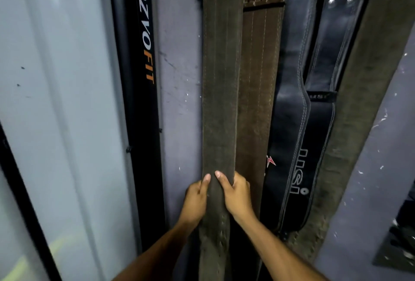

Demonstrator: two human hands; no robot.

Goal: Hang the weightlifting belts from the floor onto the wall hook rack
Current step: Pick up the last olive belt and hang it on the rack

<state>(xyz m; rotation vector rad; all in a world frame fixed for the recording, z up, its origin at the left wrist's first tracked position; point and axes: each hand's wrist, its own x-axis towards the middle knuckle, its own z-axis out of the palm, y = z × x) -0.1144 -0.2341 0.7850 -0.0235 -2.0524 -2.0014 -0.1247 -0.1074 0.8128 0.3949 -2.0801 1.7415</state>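
Note:
A long olive-brown suede belt (221, 92) hangs straight down the grey wall from above the frame's top edge. My left hand (195, 199) grips its left edge and my right hand (235, 195) grips its right edge, both low on the belt, thumbs on its front. To its right hang a brown stitched belt (258, 78), a black leather belt with white lettering (298, 168), another black belt with rivets (332, 40) and an olive suede belt (359, 105). The hook rack itself is out of view above.
A black vertical post with orange and white lettering (146, 78) stands left of the belts, beside a pale glass panel (56, 101). Bare grey wall (179, 78) shows between post and belts. A dark object (399, 240) sits at the lower right.

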